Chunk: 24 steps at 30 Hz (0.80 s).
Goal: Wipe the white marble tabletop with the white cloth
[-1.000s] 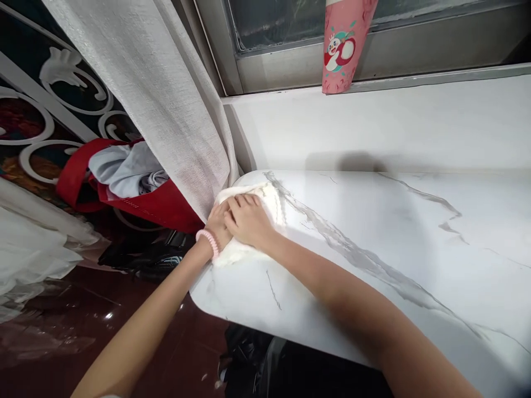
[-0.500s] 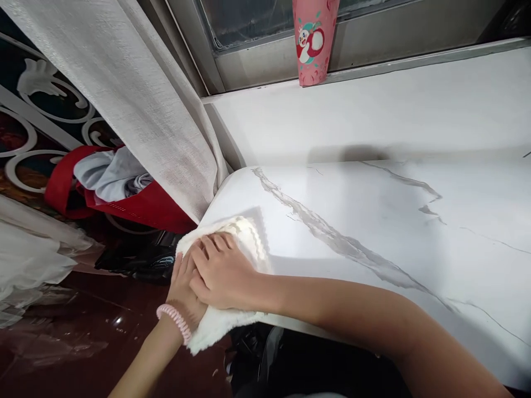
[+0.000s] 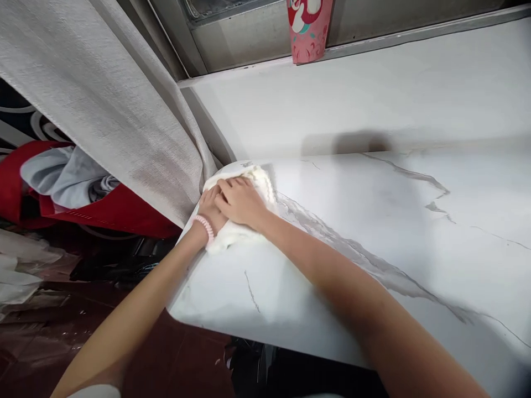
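A fluffy white cloth [image 3: 263, 179] lies at the far left corner of a white marble-patterned tabletop [image 3: 357, 193]. My left hand [image 3: 211, 207], with a pink coiled band [image 3: 204, 226] at its wrist, presses flat on the cloth with fingers stretched out. My right hand [image 3: 240, 202] overlaps it, its fingers spread partly over the left hand and partly on the cloth. Both palms face down and are hidden.
A grey-white curtain [image 3: 136, 110] hangs against the table's left corner. Beyond it is a red bag [image 3: 120, 213] with pale cloth [image 3: 62, 171] inside. A pink patterned cup [image 3: 309, 38] stands on the window ledge. Dark red floor [image 3: 182, 354] shows below.
Both hands and the cloth have slid away from the near left edge toward the back corner. The near corner of the tabletop now shows. The view has shifted slightly.
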Tool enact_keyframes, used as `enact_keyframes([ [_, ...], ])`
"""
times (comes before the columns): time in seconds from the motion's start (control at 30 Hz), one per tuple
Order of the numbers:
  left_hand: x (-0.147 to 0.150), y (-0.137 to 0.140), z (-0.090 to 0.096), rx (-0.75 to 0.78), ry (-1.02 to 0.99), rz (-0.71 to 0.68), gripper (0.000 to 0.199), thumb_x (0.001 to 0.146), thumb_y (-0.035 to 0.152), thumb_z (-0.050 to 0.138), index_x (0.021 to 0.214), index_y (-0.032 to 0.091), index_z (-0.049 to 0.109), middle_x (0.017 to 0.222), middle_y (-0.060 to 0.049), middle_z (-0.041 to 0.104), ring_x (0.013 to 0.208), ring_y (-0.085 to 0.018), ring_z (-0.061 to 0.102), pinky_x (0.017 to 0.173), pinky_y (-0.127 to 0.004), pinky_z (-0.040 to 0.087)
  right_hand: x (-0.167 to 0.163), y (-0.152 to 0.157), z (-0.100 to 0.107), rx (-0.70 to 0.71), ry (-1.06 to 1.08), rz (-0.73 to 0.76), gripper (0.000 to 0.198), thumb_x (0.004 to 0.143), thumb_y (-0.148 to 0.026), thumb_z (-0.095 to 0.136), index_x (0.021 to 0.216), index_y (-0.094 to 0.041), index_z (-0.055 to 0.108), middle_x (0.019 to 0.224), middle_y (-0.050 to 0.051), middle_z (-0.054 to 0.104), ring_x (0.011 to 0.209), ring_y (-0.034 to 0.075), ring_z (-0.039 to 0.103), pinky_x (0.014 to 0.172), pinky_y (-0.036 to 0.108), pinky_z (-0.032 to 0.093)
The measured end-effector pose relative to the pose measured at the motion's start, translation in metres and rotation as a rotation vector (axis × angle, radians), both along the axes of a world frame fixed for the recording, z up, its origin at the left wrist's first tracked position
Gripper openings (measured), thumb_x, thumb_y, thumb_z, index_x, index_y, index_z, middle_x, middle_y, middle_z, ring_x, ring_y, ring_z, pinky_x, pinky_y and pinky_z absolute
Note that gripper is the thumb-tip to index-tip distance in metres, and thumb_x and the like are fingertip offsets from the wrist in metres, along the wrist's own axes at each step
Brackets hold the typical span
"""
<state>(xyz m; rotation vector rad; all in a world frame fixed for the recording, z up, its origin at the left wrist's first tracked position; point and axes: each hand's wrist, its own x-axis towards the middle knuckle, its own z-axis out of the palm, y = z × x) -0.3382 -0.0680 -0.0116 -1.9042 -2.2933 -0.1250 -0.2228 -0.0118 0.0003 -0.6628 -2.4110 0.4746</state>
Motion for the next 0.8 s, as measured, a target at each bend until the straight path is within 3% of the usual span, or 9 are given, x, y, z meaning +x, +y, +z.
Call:
enact_keyframes([
  [0.2,-0.005,0.080,0.003,0.027,-0.134,-0.089,0.037,0.091,0.021,0.045,0.123,0.005,0.051,0.128,-0.017,0.056,0.123,-0.026,0.047,0.112,-0.040,0.030,-0.003,0.057,-0.002,-0.019,0.021,-0.155,0.029,0.097,-0.025,0.040,0.114,-0.011,0.059,0.112,0.014,0.066,0.110,0.030,0.055,0.103,0.043,0.036],
  [0.37,0.004,0.119,0.003,0.022,-0.132,-0.180,0.030,0.094,0.017,0.042,0.120,0.007,0.053,0.128,-0.014,0.059,0.123,-0.023,0.049,0.112,-0.036,0.030,0.005,0.084,-0.004,-0.039,0.036,-0.288,0.027,0.096,-0.021,0.038,0.109,-0.011,0.059,0.110,0.014,0.065,0.109,0.029,0.055,0.102,0.042,0.036],
  [0.53,0.014,0.127,0.005,0.030,-0.147,-0.232,0.032,0.091,0.017,0.044,0.121,0.010,0.054,0.135,-0.012,0.057,0.126,-0.025,0.049,0.113,-0.038,0.031,0.015,0.088,-0.007,-0.044,0.082,-0.338,0.024,0.096,-0.021,0.039,0.104,-0.012,0.059,0.106,0.014,0.066,0.104,0.028,0.056,0.101,0.042,0.037],
  [0.8,0.039,0.100,0.005,0.048,-0.188,-0.258,0.047,0.086,0.025,0.045,0.132,0.018,0.054,0.140,-0.009,0.055,0.130,-0.026,0.048,0.115,-0.044,0.030,0.040,0.057,-0.006,-0.041,0.103,-0.373,0.023,0.094,-0.018,0.039,0.101,-0.012,0.061,0.103,0.013,0.067,0.102,0.026,0.057,0.102,0.040,0.037],
])
